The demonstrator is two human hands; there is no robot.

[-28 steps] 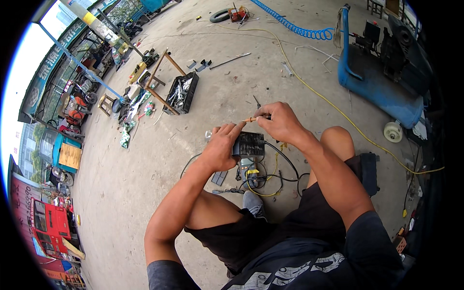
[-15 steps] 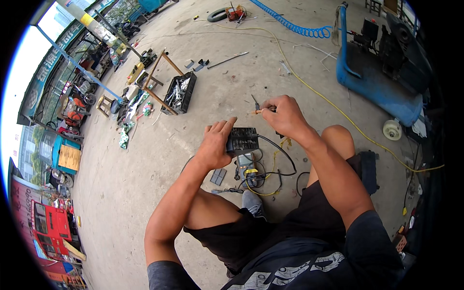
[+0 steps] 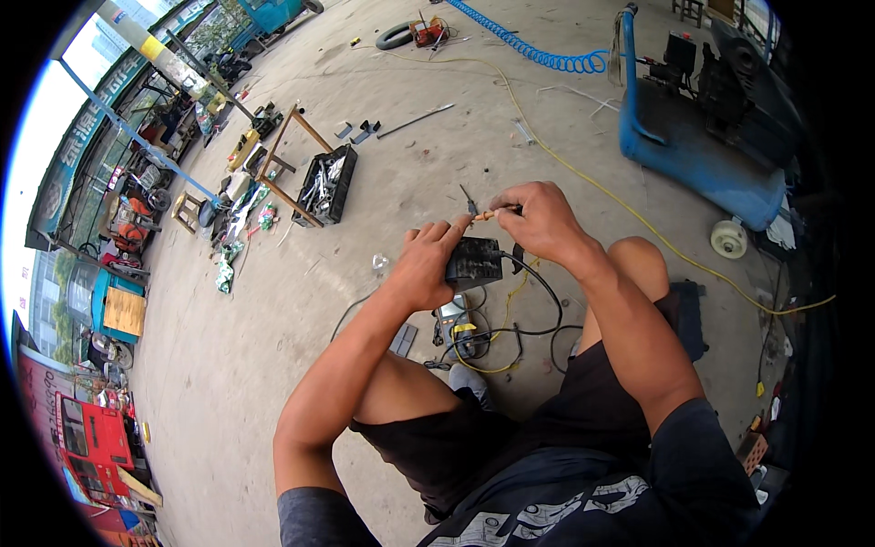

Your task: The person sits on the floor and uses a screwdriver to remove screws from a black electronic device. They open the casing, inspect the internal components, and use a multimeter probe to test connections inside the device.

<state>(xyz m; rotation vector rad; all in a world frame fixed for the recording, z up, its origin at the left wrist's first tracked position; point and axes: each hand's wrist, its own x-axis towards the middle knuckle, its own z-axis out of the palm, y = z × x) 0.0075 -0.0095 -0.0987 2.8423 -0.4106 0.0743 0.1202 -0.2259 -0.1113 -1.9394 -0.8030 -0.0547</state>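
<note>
My left hand (image 3: 427, 260) grips a dusty black box (image 3: 474, 263) with ribbed sides, thumb underneath and fingers over its near-left edge. A black cable (image 3: 550, 292) leaves the box's right end and loops down. My right hand (image 3: 538, 219) pinches a thin piece with an orange, copper-like end (image 3: 484, 216), just above the box and close to my left fingertips; most of it is hidden by the fingers. Behind it a thin pointed tool (image 3: 468, 198) shows on the floor. Below the box lies a grey handheld meter (image 3: 453, 310) among black and yellow leads.
A black crate of metal tools (image 3: 324, 187) stands left of centre beside a wooden frame (image 3: 278, 169). At right sits a blue compressor tank (image 3: 702, 159), with a yellow hose (image 3: 602, 182) across the concrete. A grey tile-like piece (image 3: 404, 340) lies near my left knee.
My left hand and the black box have shifted right, toward my right hand. The orange-ended piece is now nearer the left fingertips. The whole view has moved slightly.
</note>
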